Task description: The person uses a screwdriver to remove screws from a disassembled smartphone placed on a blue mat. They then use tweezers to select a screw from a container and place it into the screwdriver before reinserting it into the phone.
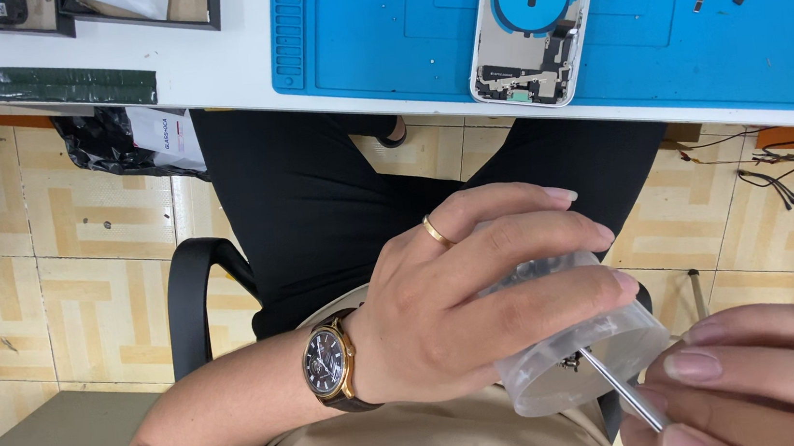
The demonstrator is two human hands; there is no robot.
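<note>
Looking down from my head, I am sitting over a tan patterned tile floor [83,282], with a white table [208,76] carrying a blue mat [379,31] and an opened phone [533,26] above my lap. Well below that phone, my left hand [454,314] is wrapping around a small clear plastic cup [574,351], fingers curled tight on its wall, its open mouth tilting toward my right. My right hand [752,383] is pinching a thin metal rod [617,391] just right of the cup; its long axis is slanting up-left, its tip reaching inside the cup's mouth.
</note>
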